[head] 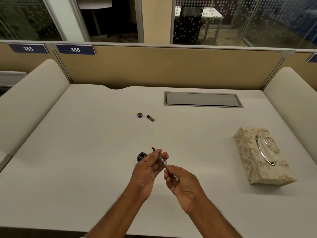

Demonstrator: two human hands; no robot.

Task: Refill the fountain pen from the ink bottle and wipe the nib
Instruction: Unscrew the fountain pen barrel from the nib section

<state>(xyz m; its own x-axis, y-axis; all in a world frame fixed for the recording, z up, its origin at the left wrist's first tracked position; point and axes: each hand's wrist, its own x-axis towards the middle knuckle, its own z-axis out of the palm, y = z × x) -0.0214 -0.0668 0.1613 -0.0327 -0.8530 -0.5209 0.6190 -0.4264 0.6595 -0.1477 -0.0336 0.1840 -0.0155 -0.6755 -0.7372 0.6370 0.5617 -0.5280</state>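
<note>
1. Head view: both hands meet low of centre over the white tabletop (85, 152), forearms entering from 6 o'clock.
2. The left hand (145, 174) pinches the fountain pen (163, 162) near its front, fingers curled narrow around the barrel.
3. The right hand (183, 182) grips the rear of the same pen between thumb and fingertips, palm turned up.
4. The pen lies slanted between the hands, its dark nib (153, 148) pointing toward 11 o'clock, clear of the tabletop.
5. The ink bottle (141, 156) stands open on the tabletop, just beside the left hand's fingertips at their 10 o'clock; the hand partly hides it.
6. Further up, toward 12 o'clock from the hands, a round bottle cap (140, 115) with a blue rim lies on the tabletop, and just at its 3 o'clock lies a small dark pen part (150, 118), apart from it.
7. At 3 o'clock from the hands, well apart, sits a floral tissue box (248, 152) with a metal ring (264, 152) on top.
8. A grey cable hatch (202, 99) is set in the tabletop at about 1 o'clock.
</note>
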